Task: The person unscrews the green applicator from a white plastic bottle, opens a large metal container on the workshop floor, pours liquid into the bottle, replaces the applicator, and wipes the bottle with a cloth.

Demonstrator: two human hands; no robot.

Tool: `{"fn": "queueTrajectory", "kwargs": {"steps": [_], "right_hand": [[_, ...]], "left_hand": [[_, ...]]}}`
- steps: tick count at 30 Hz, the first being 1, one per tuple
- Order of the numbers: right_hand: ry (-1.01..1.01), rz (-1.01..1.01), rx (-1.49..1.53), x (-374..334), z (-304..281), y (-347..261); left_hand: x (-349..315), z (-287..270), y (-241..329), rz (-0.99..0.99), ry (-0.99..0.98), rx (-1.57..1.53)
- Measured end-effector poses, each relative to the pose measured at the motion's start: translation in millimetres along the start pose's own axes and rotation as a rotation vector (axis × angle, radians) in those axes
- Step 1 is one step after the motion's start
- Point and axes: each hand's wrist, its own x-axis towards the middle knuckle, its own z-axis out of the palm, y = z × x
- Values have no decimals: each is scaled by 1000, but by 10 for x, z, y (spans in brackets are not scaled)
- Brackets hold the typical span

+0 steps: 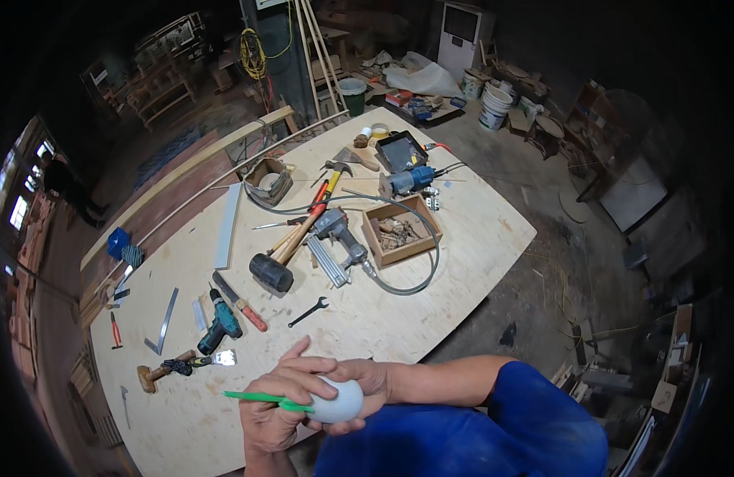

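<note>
Close to my body, at the table's near edge, both my hands are together around a smooth white rounded object (340,401). My left hand (278,401) is closed on a thin bright green strip-like thing (255,396), and its fingers also reach onto the white object. From behind and below, my right hand (373,380) cups the white object. The exact kind of both things cannot be made out, and fingers hide part of each. A small open-ended wrench (309,312) lies on the plywood table (367,326) just beyond my hands.
Left of my hands lie a teal cordless drill (221,322), a red-handled knife (241,302) and a scraper (214,359). Farther off are a black mallet (271,273), a nail gun (339,245) with its hose, a wooden box (398,253) and a blue power tool (408,181).
</note>
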Motion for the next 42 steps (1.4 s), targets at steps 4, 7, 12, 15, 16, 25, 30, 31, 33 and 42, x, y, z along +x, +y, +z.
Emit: {"fn": "queueTrajectory", "kwargs": {"steps": [4, 7, 12, 15, 16, 25, 30, 31, 33, 42], "right_hand": [[120, -126, -245, -79, 296, -197], [195, -301, -687, -110, 387, -325], [361, -823, -1868, -317, 502, -492], [490, -722, -1171, -337, 258, -317], [529, -654, -839, -324, 181, -257], [331, -648, -803, -719, 53, -532], [335, -755, -1108, -961, 83, -760], [373, -766, -1202, -1052, 90, -780], [443, -813, -1286, -1195, 106, -763], [738, -1093, -1325, -2062, 217, -450]], "left_hand": [[69, 213, -42, 69, 143, 49], [75, 265, -98, 102, 220, 104], [102, 350, -288, 78, 360, 118], [173, 407, -394, 44, 338, 0], [194, 421, -429, 26, 352, -41], [189, 299, -642, -66, 475, -430], [309, 526, -789, -77, 357, -400], [341, 565, -838, -87, 344, -392], [394, 621, -948, -114, 263, -393], [712, 1269, -1482, -231, -30, -296]]}}
